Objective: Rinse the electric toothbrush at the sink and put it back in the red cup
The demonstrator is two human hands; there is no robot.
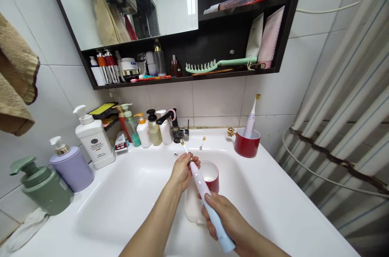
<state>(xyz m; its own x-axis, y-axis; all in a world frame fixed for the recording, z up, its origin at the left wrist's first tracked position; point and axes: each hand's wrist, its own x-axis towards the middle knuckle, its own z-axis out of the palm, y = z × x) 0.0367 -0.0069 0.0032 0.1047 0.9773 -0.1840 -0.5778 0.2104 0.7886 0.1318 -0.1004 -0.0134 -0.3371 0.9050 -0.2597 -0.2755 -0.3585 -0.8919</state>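
Note:
My right hand [223, 212] is wrapped round the pink-to-blue handle of an electric toothbrush [201, 182], held tilted over the sink. At the upper end of that handle, the fingers of my left hand [182, 170] pinch a white brush head [184, 145], its bristles pointing towards the tap. Whether the head is fully seated on the handle's shaft I cannot tell. Behind the handle, a red cup [213, 180] with a white inside stands in the basin, beside a pale translucent tray or box [192, 204] partly covered by my hands.
A second brush head [203, 142] lies on the sink's back ledge, near the black tap [176, 127]. Another electric toothbrush [251, 121] stands in a red cup [246, 145] on the right. Several pump bottles [96, 143] line the left side. A dark shelf [179, 81] hangs above.

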